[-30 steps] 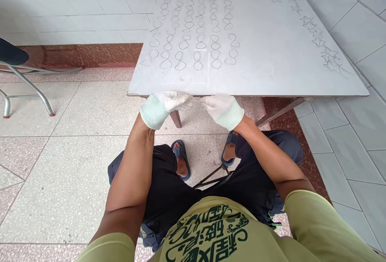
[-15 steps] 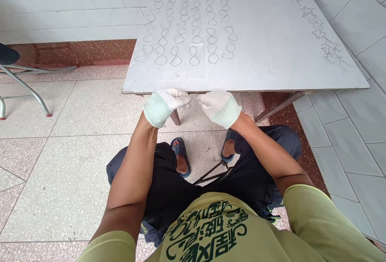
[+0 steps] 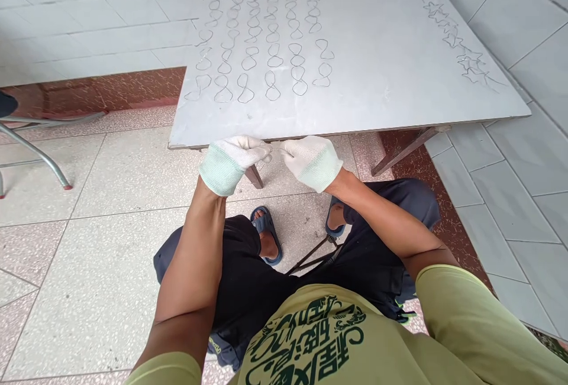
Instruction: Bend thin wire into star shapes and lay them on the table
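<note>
A: What came first, with the clock centred between the hands?
B: One yellow-green shirt (image 3: 306, 337) with dark lettering, at six o'clock. Dark trousers (image 3: 252, 296), same bearing. Two blue slippers: left slipper (image 3: 276, 243) at six, right slipper (image 3: 336, 230) between four and five.

A: And the hands?
B: Two, in white gloves with pale green cuffs. The left hand (image 3: 235, 160) lay at nine o'clock, fingertips drawn together in a pinch. The right hand (image 3: 310, 160) lay at three, pinched likewise.

A: Gripping what?
B: One thin wire (image 3: 276, 148), at clock centre between both sets of fingertips, just before the table's near edge. It was too fine for its full shape to be read.

A: Beyond that?
B: One pale tabletop (image 3: 364, 77), at twelve. On it, from ten to one o'clock, were columns of wire figure-eights (image 3: 272, 85); at two, a line of star-shaped wires (image 3: 468, 65).

A: Farthest?
B: One metal leg (image 3: 48, 159), red-tipped, at nine; a white tiled wall (image 3: 133, 18), at ten.
</note>
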A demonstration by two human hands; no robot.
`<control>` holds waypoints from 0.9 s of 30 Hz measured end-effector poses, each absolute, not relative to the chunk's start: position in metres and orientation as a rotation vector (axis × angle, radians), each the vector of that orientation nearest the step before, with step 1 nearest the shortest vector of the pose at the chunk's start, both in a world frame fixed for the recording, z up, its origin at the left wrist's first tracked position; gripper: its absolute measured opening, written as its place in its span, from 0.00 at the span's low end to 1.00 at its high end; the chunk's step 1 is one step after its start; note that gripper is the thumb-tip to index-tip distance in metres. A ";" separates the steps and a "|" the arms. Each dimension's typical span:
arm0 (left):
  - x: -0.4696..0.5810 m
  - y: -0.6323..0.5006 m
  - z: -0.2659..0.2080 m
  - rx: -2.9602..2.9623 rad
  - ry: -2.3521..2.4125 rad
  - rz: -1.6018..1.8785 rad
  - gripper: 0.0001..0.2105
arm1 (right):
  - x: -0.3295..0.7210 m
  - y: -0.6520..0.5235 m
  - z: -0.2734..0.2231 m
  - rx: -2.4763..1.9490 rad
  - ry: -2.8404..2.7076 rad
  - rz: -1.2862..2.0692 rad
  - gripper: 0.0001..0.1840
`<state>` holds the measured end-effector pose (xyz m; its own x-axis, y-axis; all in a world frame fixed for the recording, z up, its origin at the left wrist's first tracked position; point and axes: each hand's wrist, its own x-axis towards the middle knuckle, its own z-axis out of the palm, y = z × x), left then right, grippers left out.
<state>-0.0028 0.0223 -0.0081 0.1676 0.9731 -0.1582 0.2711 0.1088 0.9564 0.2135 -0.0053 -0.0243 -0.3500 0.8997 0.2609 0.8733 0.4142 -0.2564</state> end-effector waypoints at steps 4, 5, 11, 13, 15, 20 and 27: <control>0.000 0.020 -0.008 1.352 1.325 0.872 0.10 | 0.209 -0.007 -0.025 -1.584 -2.232 0.103 0.24; 0.000 0.020 -0.008 1.348 1.317 0.878 0.10 | 0.208 -0.007 -0.025 -1.594 -2.219 0.102 0.23; -0.002 0.027 -0.015 1.292 1.247 0.923 0.10 | 0.203 -0.006 -0.031 -1.614 -2.154 0.090 0.23; -0.003 0.032 -0.020 1.233 1.210 0.893 0.12 | 0.202 -0.005 -0.036 -1.576 -2.145 0.061 0.23; -0.003 0.036 -0.025 1.165 1.156 0.874 0.13 | 0.203 -0.004 -0.041 -1.533 -2.135 0.029 0.22; 0.005 0.039 -0.033 0.996 0.957 0.941 0.15 | 0.205 -0.006 -0.041 -1.546 -2.107 0.004 0.22; 0.038 0.017 -0.023 0.759 0.659 1.033 0.18 | 0.205 -0.009 -0.027 -1.534 -1.994 -0.006 0.21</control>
<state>0.0376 0.0166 -0.0230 0.3706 0.9204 -0.1249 -0.5007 0.3112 0.8077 0.2048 -0.0093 -0.0267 -0.1373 0.8736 0.4668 0.8764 0.3268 -0.3537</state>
